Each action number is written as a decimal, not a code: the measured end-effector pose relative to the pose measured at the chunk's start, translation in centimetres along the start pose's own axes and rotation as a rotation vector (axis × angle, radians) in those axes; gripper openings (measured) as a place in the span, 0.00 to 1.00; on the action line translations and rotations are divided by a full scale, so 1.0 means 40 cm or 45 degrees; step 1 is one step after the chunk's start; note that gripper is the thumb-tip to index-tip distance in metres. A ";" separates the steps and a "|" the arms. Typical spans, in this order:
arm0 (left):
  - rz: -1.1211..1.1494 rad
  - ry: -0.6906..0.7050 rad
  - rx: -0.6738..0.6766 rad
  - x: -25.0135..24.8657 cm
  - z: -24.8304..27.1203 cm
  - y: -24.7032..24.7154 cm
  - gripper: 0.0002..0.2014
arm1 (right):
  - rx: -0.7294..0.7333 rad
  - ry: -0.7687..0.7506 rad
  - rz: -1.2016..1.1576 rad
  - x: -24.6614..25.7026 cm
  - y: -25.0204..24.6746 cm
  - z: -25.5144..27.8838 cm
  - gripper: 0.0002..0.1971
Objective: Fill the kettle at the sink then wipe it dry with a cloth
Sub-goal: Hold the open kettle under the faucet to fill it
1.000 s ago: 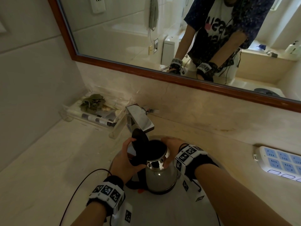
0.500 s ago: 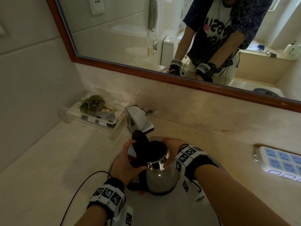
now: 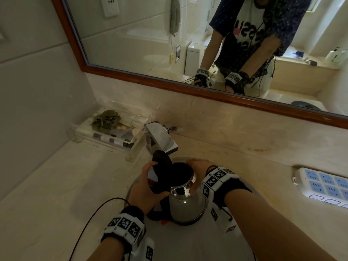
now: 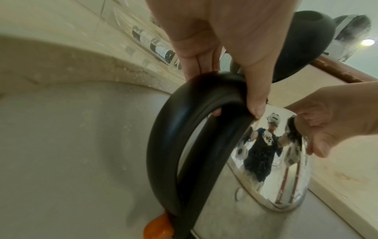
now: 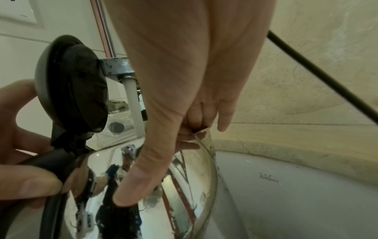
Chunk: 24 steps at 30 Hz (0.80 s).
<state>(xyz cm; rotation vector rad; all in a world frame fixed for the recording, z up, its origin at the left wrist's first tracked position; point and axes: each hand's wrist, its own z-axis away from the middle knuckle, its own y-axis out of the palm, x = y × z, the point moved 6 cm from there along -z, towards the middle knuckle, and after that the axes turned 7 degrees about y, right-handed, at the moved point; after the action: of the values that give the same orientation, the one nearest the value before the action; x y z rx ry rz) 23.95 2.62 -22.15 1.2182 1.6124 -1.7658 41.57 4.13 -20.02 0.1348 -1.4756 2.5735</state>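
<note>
Pale marble runs under everything: the desk [image 3: 56, 185] is a veined, cream slab, dull and dry-looking, with a wood-framed mirror [image 3: 169, 85] above it and a smooth white sink [image 3: 178, 247] sunk into it. Over the last second almost nothing has shifted; my view has only tipped a touch, and the kettle [image 3: 185, 208] stands where it stood, upright in the basin directly under the square chrome tap [image 3: 162, 138]. From the right wrist I see a pale stream leaving the spout toward the open mouth, so I judge the filling step is under way and simply needs holding steady; the wiping is not yet begun.

My left hand [image 3: 145, 187] has its grip wrapped round the handle [image 4: 174, 129], a thick loop of smooth matte black plastic, thumb pressed along its top. The domed black lid [image 5: 71, 84] is hinged back, standing upright. My right hand [image 3: 197, 166] steadies the rim, fingers hooked over the edge and thumb down the wall, a closed grip on the kettle. Its body is mirror-polished steel, flaring toward the base and likely slippery once wet. A white power strip [image 3: 323, 185] lies well apart on the right.
</note>
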 end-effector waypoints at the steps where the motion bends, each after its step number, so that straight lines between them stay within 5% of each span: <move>1: 0.000 -0.004 0.003 0.001 0.000 0.001 0.45 | 0.010 -0.001 0.003 0.001 -0.001 0.000 0.35; 10: 0.032 -0.028 0.010 0.009 0.001 0.000 0.45 | -0.003 -0.016 -0.013 0.008 -0.011 0.015 0.39; 24: 0.022 -0.064 0.037 0.006 -0.001 0.002 0.45 | 0.061 0.005 0.101 0.018 -0.023 0.005 0.30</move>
<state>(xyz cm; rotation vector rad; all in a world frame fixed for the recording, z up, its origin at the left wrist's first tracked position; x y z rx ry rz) 23.91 2.68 -22.39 1.1878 1.5481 -1.8009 41.05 4.48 -19.03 0.0790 -1.4471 2.6710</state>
